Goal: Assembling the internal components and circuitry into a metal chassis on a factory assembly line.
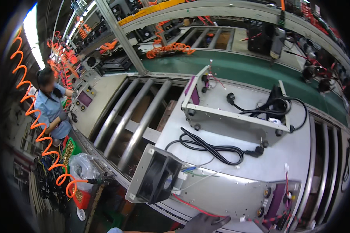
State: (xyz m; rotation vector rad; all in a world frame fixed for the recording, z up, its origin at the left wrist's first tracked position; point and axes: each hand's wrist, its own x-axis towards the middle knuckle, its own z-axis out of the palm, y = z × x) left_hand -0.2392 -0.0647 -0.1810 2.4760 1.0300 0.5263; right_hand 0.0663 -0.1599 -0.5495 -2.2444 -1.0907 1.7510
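My left hand [204, 224], in a dark grey glove, reaches in at the lower edge beside the near metal chassis [229, 190]. Its visible fingers look stretched out and apart; part of the hand is cut off by the picture's edge. A red wire [198, 207] runs just past the fingertips; whether they touch it I cannot tell. At the chassis's left end stands a black fan [157, 178] on a grey end plate. A coiled black power cord [216, 149] with a plug lies behind. My right hand is out of view.
A second chassis [237, 126] with its own black cord [266, 110] stands farther back on the white board. Metal rollers [144, 126] lie to the left. An orange coiled air hose [37, 124] hangs at left, near a co-worker [52, 101]. A power screwdriver [277, 43] hangs at upper right.
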